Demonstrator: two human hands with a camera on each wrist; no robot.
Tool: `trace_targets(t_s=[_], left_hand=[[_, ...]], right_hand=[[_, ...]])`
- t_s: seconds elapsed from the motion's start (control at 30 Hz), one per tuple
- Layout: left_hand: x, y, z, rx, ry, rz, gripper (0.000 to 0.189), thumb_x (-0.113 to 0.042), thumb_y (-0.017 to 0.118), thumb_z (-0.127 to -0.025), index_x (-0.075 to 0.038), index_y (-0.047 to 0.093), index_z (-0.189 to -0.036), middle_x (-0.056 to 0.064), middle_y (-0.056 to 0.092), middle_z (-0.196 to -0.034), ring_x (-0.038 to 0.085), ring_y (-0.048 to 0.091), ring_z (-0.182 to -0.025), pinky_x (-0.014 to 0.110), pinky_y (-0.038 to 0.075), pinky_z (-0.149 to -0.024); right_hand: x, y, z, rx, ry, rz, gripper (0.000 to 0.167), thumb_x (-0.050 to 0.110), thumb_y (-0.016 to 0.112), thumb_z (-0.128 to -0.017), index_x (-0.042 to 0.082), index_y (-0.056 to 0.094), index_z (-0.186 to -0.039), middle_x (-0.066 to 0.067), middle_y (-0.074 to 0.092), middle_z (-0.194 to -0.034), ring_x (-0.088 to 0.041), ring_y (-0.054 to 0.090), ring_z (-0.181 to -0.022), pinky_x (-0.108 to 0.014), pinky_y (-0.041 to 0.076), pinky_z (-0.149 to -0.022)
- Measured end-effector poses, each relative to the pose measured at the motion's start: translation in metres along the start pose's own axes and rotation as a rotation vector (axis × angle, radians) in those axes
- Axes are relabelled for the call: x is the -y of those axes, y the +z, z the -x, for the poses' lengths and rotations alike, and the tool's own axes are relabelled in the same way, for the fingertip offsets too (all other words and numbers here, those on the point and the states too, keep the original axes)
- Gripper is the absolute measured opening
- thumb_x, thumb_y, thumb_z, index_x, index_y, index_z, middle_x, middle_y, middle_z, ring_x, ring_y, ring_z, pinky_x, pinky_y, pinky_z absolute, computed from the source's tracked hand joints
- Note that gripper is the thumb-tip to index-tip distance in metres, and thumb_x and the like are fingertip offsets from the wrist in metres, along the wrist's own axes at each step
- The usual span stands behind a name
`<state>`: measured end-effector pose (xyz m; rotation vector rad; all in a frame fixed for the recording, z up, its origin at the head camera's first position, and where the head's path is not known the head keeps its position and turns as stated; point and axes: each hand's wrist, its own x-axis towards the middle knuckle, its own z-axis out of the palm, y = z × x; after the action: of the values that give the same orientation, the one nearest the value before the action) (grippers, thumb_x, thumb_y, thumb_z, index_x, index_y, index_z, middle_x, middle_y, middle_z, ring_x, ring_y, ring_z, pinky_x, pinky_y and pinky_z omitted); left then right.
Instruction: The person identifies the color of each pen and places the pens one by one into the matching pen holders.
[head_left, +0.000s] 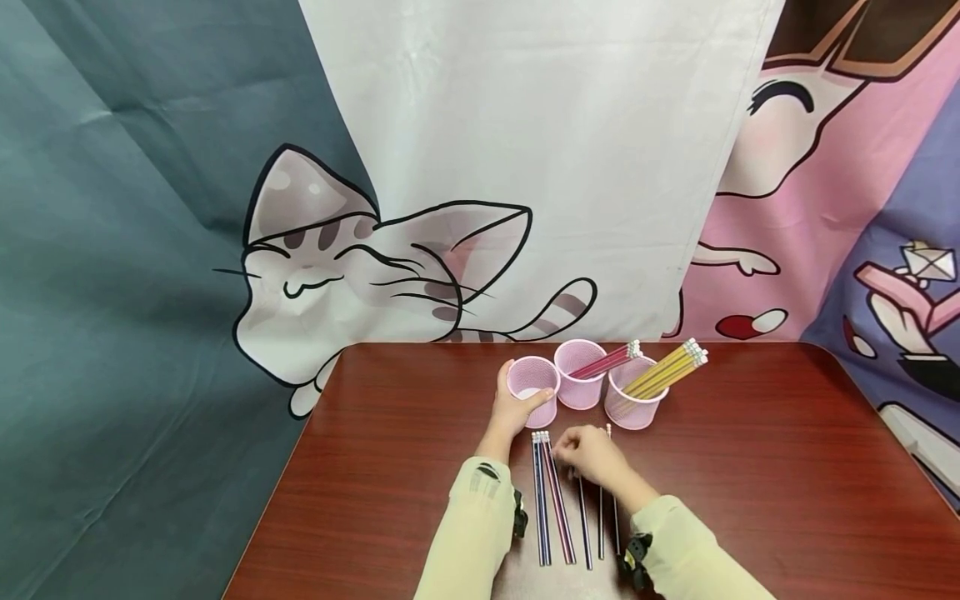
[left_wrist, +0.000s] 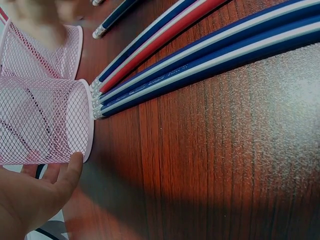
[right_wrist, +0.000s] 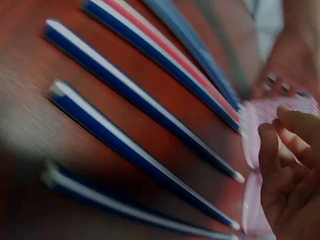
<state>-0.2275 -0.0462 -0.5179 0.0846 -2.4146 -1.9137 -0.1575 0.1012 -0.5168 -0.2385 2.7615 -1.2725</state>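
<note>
My left hand point(head_left: 513, 410) grips a pink mesh pencil cup point(head_left: 534, 372), thumb on the near side; no pencils show inside it. In the left wrist view that hand point(left_wrist: 42, 192) lies along the cup's wall point(left_wrist: 40, 120). My right hand point(head_left: 595, 455) is over a row of striped pencils, fingers loosely bent. Nothing shows between its fingertips point(right_wrist: 268, 134) in the right wrist view. Blue-and-white pencils point(head_left: 541, 508) and red-and-blue pencils point(head_left: 559, 508) lie grouped below the cup. Several separate blue-and-white pencils point(right_wrist: 135, 102) lie spread beside them, partly under the right hand.
A second mesh cup point(head_left: 580, 396) holds red pencils point(head_left: 603, 362). The third cup point(head_left: 632, 414), to its right, holds yellow pencils point(head_left: 663, 373). All three stand close together near the back edge of the brown wooden table point(head_left: 772, 458). A printed cloth point(head_left: 547, 150) hangs behind.
</note>
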Motion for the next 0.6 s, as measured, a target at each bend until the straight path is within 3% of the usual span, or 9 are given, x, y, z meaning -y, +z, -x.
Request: trace_targets(t_s=[0.1,0.23,0.4,0.43,0.6], left_hand=[[0.001,0.000,0.000,0.002,0.010,0.012,0.089,-0.020,0.083,-0.068,-0.014,0.032,-0.140,0.011,0.046,-0.134,0.026,0.046,-0.116,0.040,0.035,-0.098],[0.004,0.000,0.000,0.003,0.035,0.030,0.089,-0.023,0.083,-0.067,-0.014,0.033,-0.139,0.012,0.046,-0.133,0.029,0.046,-0.116,0.043,0.035,-0.098],[0.013,-0.001,-0.003,-0.002,0.112,0.042,0.091,-0.038,0.084,-0.064,-0.018,0.035,-0.138,0.009,0.048,-0.131,0.027,0.048,-0.113,0.042,0.038,-0.095],[0.021,0.001,-0.007,-0.010,0.143,0.038,0.090,-0.041,0.082,-0.065,-0.019,0.035,-0.137,0.008,0.048,-0.130,0.025,0.049,-0.111,0.040,0.039,-0.093],[0.013,0.002,-0.005,-0.003,0.065,0.030,0.088,-0.028,0.083,-0.068,-0.016,0.033,-0.139,0.010,0.046,-0.132,0.027,0.047,-0.114,0.041,0.037,-0.096]], right_hand=[[-0.001,0.015,0.005,0.002,-0.048,0.156,0.014,0.020,0.074,-0.075,0.019,0.062,-0.066,0.009,0.057,-0.060,-0.007,0.050,-0.050,-0.027,0.041,-0.049],[-0.001,0.025,0.008,-0.011,-0.064,0.296,0.024,0.027,0.076,-0.071,0.022,0.054,-0.062,0.009,0.053,-0.060,-0.010,0.046,-0.054,-0.031,0.039,-0.050],[-0.002,0.029,0.010,0.002,-0.108,0.423,0.031,0.031,0.075,-0.071,0.022,0.047,-0.060,0.009,0.047,-0.056,-0.013,0.045,-0.051,-0.034,0.037,-0.048],[-0.002,0.029,0.010,0.006,-0.111,0.444,0.032,0.031,0.074,-0.072,0.022,0.046,-0.060,0.008,0.046,-0.056,-0.014,0.046,-0.051,-0.034,0.037,-0.048],[-0.003,0.033,0.010,-0.006,-0.098,0.498,0.026,0.031,0.071,-0.072,0.019,0.050,-0.064,0.002,0.051,-0.060,-0.023,0.053,-0.055,-0.040,0.041,-0.049]])
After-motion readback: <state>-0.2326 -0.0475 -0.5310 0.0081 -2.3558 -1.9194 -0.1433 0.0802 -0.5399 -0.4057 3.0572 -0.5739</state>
